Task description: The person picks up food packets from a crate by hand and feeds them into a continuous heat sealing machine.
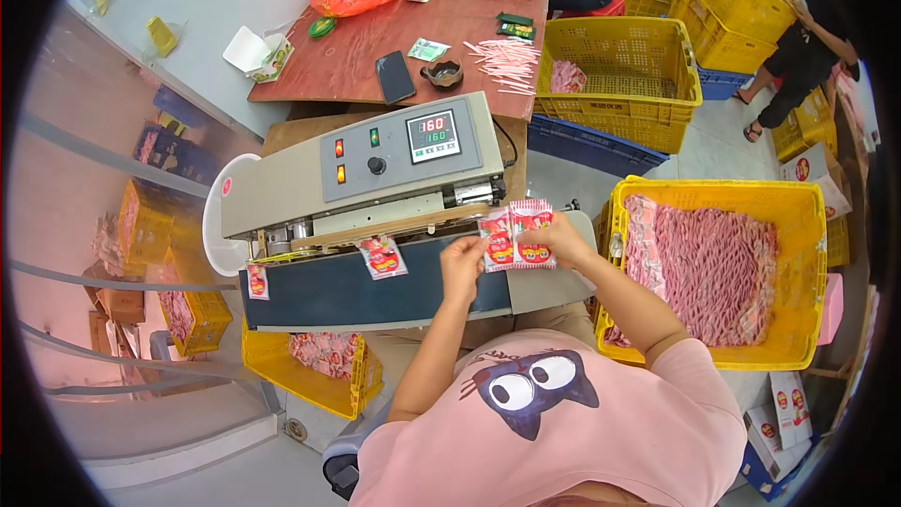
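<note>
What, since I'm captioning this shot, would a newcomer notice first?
Probably the long grey machine across the middle, its display lit with red and green numbers. At its right end, the left hand and right hand hold red-and-white packets. Further right stands a yellow crate heaped with pink packs.

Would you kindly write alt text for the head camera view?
A person's left hand and right hand hold red-and-white packets at a machine whose display reads 160; two more packets lie along its dark belt. A yellow crate of pink items stands at right.
</note>
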The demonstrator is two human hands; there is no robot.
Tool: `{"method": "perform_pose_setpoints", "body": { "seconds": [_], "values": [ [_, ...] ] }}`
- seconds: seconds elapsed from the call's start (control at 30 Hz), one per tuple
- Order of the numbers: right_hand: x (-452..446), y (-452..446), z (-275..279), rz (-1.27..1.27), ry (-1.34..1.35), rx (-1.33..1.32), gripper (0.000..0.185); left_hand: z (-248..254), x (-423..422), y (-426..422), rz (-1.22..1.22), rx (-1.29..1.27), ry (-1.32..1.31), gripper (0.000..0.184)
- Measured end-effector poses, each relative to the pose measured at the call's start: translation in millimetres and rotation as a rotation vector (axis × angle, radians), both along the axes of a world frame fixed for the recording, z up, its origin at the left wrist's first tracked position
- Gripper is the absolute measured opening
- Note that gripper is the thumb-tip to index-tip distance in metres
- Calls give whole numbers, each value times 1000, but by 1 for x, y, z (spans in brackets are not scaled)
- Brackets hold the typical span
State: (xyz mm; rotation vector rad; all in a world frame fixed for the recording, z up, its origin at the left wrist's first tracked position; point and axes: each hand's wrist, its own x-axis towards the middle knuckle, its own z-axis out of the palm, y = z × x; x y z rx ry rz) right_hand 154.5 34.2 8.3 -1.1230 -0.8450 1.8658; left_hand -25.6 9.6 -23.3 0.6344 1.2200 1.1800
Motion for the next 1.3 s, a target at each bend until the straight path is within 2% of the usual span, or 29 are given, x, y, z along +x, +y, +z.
{"method": "perform_pose_setpoints", "body": {
  "seconds": [0.07, 0.23, 0.27, 0.33, 0.37, 0.4, 0.43, 0.47, 0.5, 0.53, 0.63, 0.77, 0.9, 0.97, 1.03, 1.07, 1.13, 1.17, 1.2, 1.23, 1.3],
  "values": [
    [2, -1, -1, -10, -4, -21, 30, -2, -15, 1, 58, -30, -66, 8],
    [4, -2, -5, 0, -11, -15, 29, 5, -50, -6, 199, -28, -20, 9],
    [4, -2, -6, -1, -6, -14, 28, 7, -54, -12, 271, -29, 69, 9],
    [3, -2, -5, -2, -1, -14, 28, -2, -54, -20, 553, 246, 461, 10],
    [2, -2, -3, -10, 16, -23, 28, -8, -49, -25, 576, 332, 586, 12],
    [1, -3, -2, -15, 32, -36, 28, -6, -36, -27, 494, 409, 505, 12],
    [1, -4, -2, -8, 29, -40, 28, 2, -19, -29, 356, 347, 573, 13],
    [0, -4, -3, -1, 16, -44, 29, -11, -9, -24, 189, 266, 535, 16],
    [-2, -2, -2, 4, 4, -43, 29, 4, 9, -18, 92, 143, 279, 17],
    [-3, -1, -4, 9, 4, -35, 29, 3, 15, -11, -9, 63, 149, 15],
    [-4, 0, -6, -4, 2, 15, 29, -5, 12, 3, -17, 47, -9, 10],
    [0, -1, -4, -15, -38, 4, 26, -2, -15, 4, 90, -10, -17, 7],
    [4, -2, -8, 10, -53, 2, 24, -3, -44, -5, 184, -13, 85, 10],
    [6, -6, -10, 18, -132, 75, 24, -6, -48, -16, 419, 172, 267, 10],
    [8, -10, -1, 46, -290, 317, 27, 0, -44, -32, 469, 375, 716, 10],
    [8, -13, -2, 47, -290, 308, 27, -1, -32, -34, 386, 464, 613, 9],
    [7, -18, -3, -5, -350, 451, 31, 12, -7, -31, 66, 570, 769, 13],
    [8, -18, -6, 1, -336, 437, 33, 9, 5, -26, -26, 466, 620, 17],
    [8, -18, -6, 3, -339, 443, 33, 3, 14, -20, -97, 412, 507, 15],
    [9, -19, -6, -6, -354, 438, 32, -3, 17, -16, -95, 416, 503, 15],
    [11, -18, -8, -22, -369, 432, 31, -7, 21, -8, -199, 310, 252, 13]
  ]
}}
